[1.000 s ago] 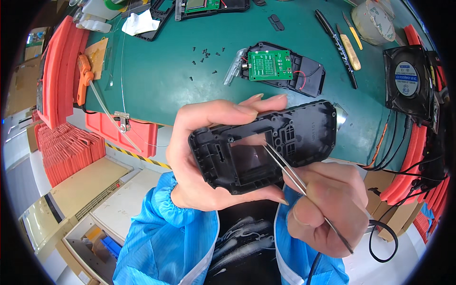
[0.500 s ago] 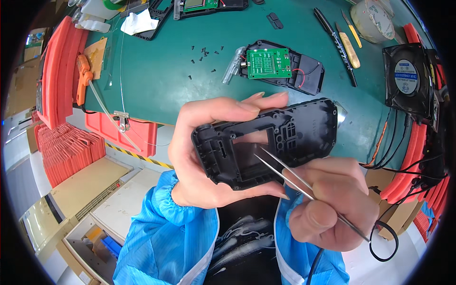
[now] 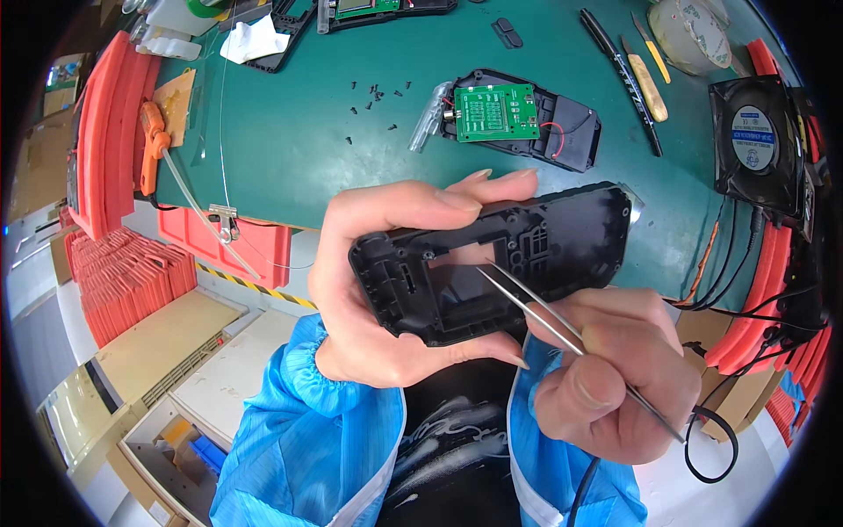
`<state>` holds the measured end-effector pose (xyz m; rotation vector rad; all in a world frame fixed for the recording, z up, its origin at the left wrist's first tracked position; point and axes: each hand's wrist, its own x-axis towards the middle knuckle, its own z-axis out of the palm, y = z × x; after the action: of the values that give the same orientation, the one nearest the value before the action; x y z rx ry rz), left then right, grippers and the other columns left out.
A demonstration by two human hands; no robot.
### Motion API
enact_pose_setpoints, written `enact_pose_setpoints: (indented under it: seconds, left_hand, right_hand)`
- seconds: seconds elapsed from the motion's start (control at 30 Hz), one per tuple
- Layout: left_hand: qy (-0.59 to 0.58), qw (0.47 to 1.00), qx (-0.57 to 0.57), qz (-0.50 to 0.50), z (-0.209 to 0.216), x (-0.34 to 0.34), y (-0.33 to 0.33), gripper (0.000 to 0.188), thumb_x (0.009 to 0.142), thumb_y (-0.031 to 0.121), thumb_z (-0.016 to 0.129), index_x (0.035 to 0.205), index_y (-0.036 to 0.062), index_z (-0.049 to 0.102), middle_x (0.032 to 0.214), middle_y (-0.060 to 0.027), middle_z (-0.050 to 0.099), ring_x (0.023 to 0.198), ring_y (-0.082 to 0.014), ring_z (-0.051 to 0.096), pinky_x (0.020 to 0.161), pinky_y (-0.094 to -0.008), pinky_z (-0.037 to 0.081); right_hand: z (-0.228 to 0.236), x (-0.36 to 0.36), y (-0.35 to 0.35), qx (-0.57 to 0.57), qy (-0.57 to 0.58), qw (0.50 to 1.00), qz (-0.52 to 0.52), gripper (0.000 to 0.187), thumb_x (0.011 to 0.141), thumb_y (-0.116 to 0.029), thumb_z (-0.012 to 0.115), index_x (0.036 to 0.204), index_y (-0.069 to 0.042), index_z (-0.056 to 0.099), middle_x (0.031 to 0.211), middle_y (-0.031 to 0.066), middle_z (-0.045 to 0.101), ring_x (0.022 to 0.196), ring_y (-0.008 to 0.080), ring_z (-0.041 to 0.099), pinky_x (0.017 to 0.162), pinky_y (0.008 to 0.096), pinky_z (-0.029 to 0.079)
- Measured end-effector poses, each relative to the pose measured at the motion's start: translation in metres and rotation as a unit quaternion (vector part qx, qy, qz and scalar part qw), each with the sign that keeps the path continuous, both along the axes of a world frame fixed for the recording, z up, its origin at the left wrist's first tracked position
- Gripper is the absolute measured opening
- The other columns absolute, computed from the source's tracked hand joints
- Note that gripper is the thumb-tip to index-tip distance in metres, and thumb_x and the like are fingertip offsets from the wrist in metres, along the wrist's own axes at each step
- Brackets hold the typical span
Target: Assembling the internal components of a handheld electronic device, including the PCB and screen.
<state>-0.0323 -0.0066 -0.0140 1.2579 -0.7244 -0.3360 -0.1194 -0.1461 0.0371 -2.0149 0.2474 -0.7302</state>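
Observation:
My left hand (image 3: 360, 220) is wrapped round a black plastic casing half (image 3: 571, 237), its ribbed inside turned up and tilted. A rectangular window opening (image 3: 461, 285) shows in the casing, with part of my palm visible through it. Pinched in my right hand (image 3: 623, 369) is a pair of metal tweezers (image 3: 558, 325). Their tips lie over the window, slightly apart; whether they touch it I cannot tell. Beyond my hands, on the green table, rests another black casing half (image 3: 571, 136) holding a green circuit board (image 3: 496, 114) with a red wire.
Several small black screws (image 3: 376, 92) lie scattered left of the board. A black marker (image 3: 619, 79), a wooden-handled knife (image 3: 648, 88) and a tape roll (image 3: 689, 35) sit at the far right, near a black fan (image 3: 755, 140). An orange glue gun (image 3: 154, 145) is at the left.
The casing has tipped slightly in my left hand, its right end moving a little to the right. The tweezer tips have shifted slightly right over the window.

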Motion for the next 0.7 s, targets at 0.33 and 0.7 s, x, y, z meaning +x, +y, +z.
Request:
enact_pose_setpoints:
  seconds: [0.33, 0.7]
  left_hand:
    - [-0.033, 0.999, -0.010, 0.000, -0.0008, 0.0031, -0.0012, 0.097, 0.051, 0.015, 0.096, 0.122, 0.0065, 0.031, 0.127, -0.0440, 0.044, 0.117, -0.0441, 0.054, 0.094, -0.0536, 0.049]
    - [0.001, 1.000, -0.007, -0.004, 0.0021, 0.0007, -0.0004, 0.096, 0.051, 0.015, 0.096, 0.121, 0.0064, 0.031, 0.127, -0.0451, 0.042, 0.117, -0.0444, 0.053, 0.093, -0.0538, 0.050]
  right_hand:
    - [0.0009, 0.0008, 0.0015, 0.004, 0.008, 1.000, -0.012, 0.048, 0.096, -0.040, 0.055, 0.074, 0.002, 0.055, 0.069, 0.0170, 0.064, 0.050, 0.0134, 0.052, 0.046, 0.0232, 0.039]
    - [0.0015, 0.0007, 0.0024, 0.005, 0.004, 1.000, -0.007, 0.045, 0.096, -0.039, 0.056, 0.077, 0.002, 0.055, 0.069, 0.0175, 0.064, 0.054, 0.0164, 0.057, 0.049, 0.0252, 0.042]
